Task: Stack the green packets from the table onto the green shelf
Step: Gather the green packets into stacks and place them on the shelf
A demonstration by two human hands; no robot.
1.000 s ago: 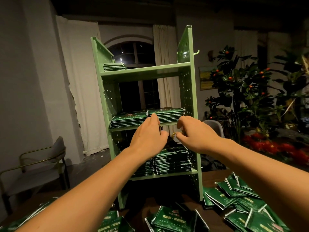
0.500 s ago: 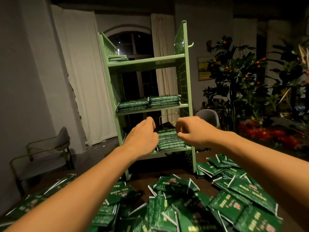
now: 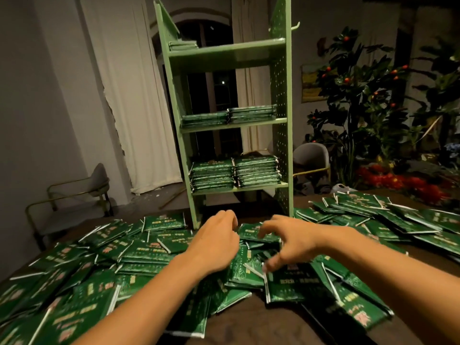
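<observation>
Several loose green packets (image 3: 139, 252) cover the dark table in a wide heap. A light green shelf (image 3: 282, 95) stands upright at the table's far side, with packet stacks on its lowest board (image 3: 236, 173), its middle board (image 3: 229, 117) and a thin stack at the top left (image 3: 183, 44). My left hand (image 3: 216, 242) hovers over the heap's middle with fingers curled, holding nothing that I can see. My right hand (image 3: 288, 242) is beside it, fingers spread and blurred, just above a packet (image 3: 258, 232). Neither hand clearly grips a packet.
A dark bare patch of table (image 3: 261, 324) lies close to me. A chair (image 3: 74, 192) stands at the left by the wall, another grey chair (image 3: 311, 155) behind the shelf. Potted plants with orange fruit (image 3: 361, 95) and red flowers fill the right background.
Both hands have come down and back from the shelf's middle board to the packet heap on the table. My view has tilted down. The right hand's fingers have spread apart.
</observation>
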